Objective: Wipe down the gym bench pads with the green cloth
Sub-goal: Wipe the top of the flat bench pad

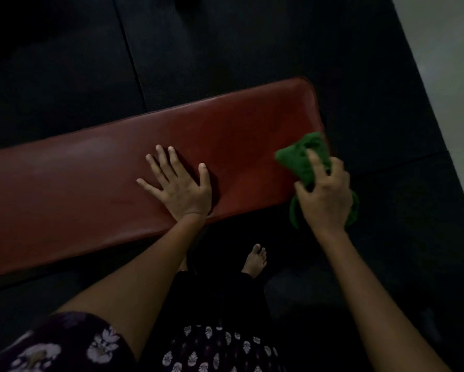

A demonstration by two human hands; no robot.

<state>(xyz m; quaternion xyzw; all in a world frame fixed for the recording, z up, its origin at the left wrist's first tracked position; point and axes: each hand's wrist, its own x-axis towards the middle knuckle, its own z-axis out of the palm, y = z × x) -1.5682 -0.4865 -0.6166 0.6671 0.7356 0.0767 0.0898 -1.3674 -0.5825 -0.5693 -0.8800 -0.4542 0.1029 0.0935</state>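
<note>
**Wiping the red bench pad, cloth parked at the right end**

So here the right hand (pixel 324 194) has the green cloth (pixel 304 159) bunched up in curled fingers, sitting right at the right-hand end of the red bench pad (pixel 96 183). Part of the cloth hangs off past the pad's near edge, below the hand, so only the upper wad looks like it's actually over the vinyl. Can't say for sure if it's pressed down or just hovering; the blur makes that a toss-up.

The left hand (pixel 178 183) is flat on the pad, fingers spread wide, holding nothing. It sits roughly mid-pad, well apart from the cloth, and looks to me like a brace.

My read: this is the wiping step itself, at the end of the pad or at the turnaround of a stroke. Next move probably calls for dragging the cloth back along the pad toward the left hand, which would then need to lift or slide out of the way.

The pad's long axis runs left to right across the view, tilted so the right end sits farther away than the left. Its rounded right end points toward the pale floor strip (pixel 445 63). The rest underneath is dark floor mats (pixel 225 49), and a bare foot (pixel 256 260) shows just below the pad's near edge.
</note>
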